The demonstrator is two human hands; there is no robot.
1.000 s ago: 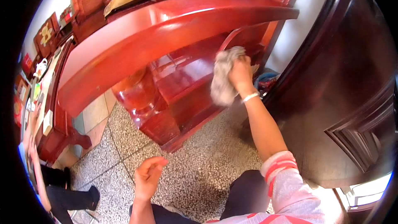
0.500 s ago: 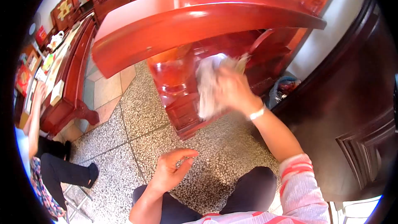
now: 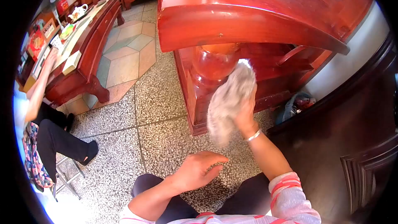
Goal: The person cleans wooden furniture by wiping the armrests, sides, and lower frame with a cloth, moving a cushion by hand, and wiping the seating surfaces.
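A pale greyish cloth [image 3: 232,99] is bunched in my right hand [image 3: 247,110], its lower end hanging loose and blurred. The cloth is up against or just in front of the rounded post [image 3: 213,64] under the armrest [image 3: 248,23] of a glossy red wooden bench; whether it touches the post I cannot tell. My left hand [image 3: 199,170] hovers over my knees with nothing in it, thumb and fingers apart. A silver bracelet [image 3: 254,135] circles my right wrist.
On the left, a person's arm [image 3: 41,72] reaches over a long red wooden table [image 3: 89,54] bearing a teapot [image 3: 78,12]. A stool [image 3: 66,178] stands below. To the right are a bin with a bag [image 3: 296,108] and a dark panelled door [image 3: 340,149]. Speckled floor [image 3: 159,124] lies between.
My view has turned left, so the bench sits further right. My right hand has come down with the cloth, which now hangs lower. My left hand stays apart-fingered over my knees.
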